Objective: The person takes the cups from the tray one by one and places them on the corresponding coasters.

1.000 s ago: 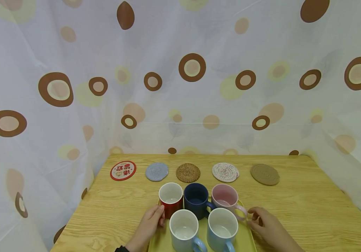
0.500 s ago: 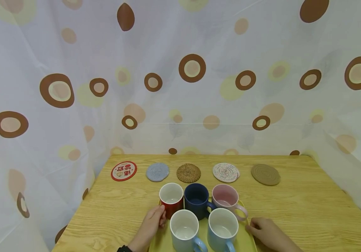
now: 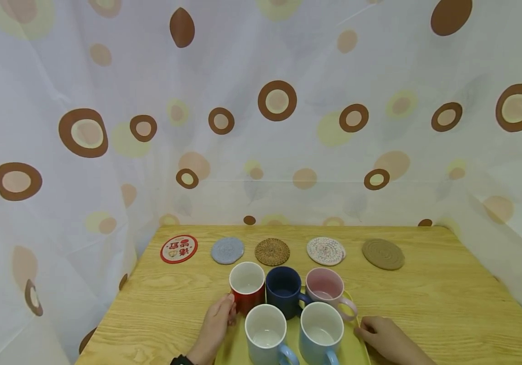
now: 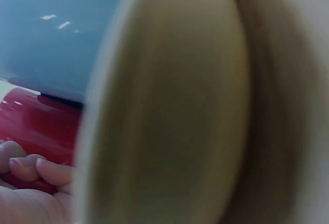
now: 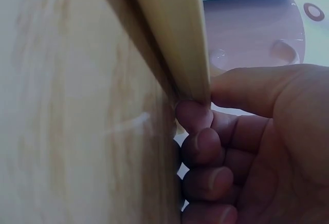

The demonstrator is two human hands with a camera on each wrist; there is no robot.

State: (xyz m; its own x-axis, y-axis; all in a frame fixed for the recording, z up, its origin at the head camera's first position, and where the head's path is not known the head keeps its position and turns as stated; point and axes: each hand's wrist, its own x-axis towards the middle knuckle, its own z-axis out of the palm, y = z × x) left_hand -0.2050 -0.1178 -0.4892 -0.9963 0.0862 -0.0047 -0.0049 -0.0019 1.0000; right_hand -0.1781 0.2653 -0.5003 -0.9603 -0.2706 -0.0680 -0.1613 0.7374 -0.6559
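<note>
A red mug point(image 3: 248, 300) with a white inside stands at the back left of the yellow tray point(image 3: 354, 350). My left hand point(image 3: 215, 324) grips its left side; the handle is hidden. In the left wrist view curled fingers point(image 4: 28, 167) lie against the red wall. At the tray's right edge my right hand point(image 3: 386, 338) pinches the rim between thumb and curled fingers, plain in the right wrist view. A navy mug point(image 3: 284, 294), a pink mug point(image 3: 327, 289) and two light-blue mugs, left point(image 3: 265, 337) and right point(image 3: 320, 334), share the tray.
Behind the tray lies a row of round coasters: red-and-white point(image 3: 179, 249), grey-blue point(image 3: 227, 251), brown woven point(image 3: 272, 252), speckled white point(image 3: 326, 251) and tan point(image 3: 383, 254). A patterned curtain point(image 3: 261, 142) encloses the wooden table point(image 3: 439, 299).
My right hand has moved from beside the pink mug's handle down to the tray's rim and taken hold of it. The red mug has risen slightly with my left hand.
</note>
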